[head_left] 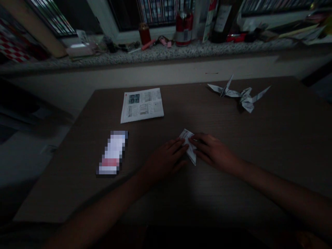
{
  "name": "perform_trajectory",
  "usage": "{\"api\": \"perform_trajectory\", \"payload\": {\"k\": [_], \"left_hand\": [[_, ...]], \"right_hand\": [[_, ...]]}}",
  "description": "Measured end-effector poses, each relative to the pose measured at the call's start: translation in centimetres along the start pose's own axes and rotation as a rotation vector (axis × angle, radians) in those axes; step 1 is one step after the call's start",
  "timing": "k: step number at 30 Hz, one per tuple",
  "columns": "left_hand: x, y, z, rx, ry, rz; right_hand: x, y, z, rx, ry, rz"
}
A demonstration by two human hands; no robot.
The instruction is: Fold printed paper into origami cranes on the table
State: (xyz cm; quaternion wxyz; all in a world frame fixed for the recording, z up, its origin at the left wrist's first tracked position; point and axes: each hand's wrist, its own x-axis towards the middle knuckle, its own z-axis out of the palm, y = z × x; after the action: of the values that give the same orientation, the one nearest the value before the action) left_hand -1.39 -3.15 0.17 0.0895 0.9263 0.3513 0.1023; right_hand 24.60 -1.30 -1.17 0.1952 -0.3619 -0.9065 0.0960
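Note:
A small folded piece of printed paper [192, 155], narrow and pointed at its near end, lies on the table between my hands. My left hand [167, 157] comes from the left with fingers outstretched, their tips resting on the paper's left side. From the right, my right hand [214, 151] reaches in with fingers extended and fingertips on the paper's right edge. Both hands are open, pressing on the paper rather than wrapped round it. Part of the paper is hidden under the fingertips.
Two folded paper cranes [247, 100] stand at the back right of the table [160, 207]. A folded printed sheet [142, 105] lies at the back left, with a phone [112, 152] nearer, its screen pixelated. Behind, the stone windowsill [103, 60] carries a red can [184, 27], bottles and clutter.

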Motion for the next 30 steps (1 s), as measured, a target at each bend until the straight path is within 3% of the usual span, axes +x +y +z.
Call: {"api": "perform_trajectory", "payload": {"k": [30], "left_hand": [[0.21,0.59,-0.10,-0.048,-0.016,-0.039]], "right_hand": [[-0.04,0.25,0.13,0.108,0.066,0.020]]}}
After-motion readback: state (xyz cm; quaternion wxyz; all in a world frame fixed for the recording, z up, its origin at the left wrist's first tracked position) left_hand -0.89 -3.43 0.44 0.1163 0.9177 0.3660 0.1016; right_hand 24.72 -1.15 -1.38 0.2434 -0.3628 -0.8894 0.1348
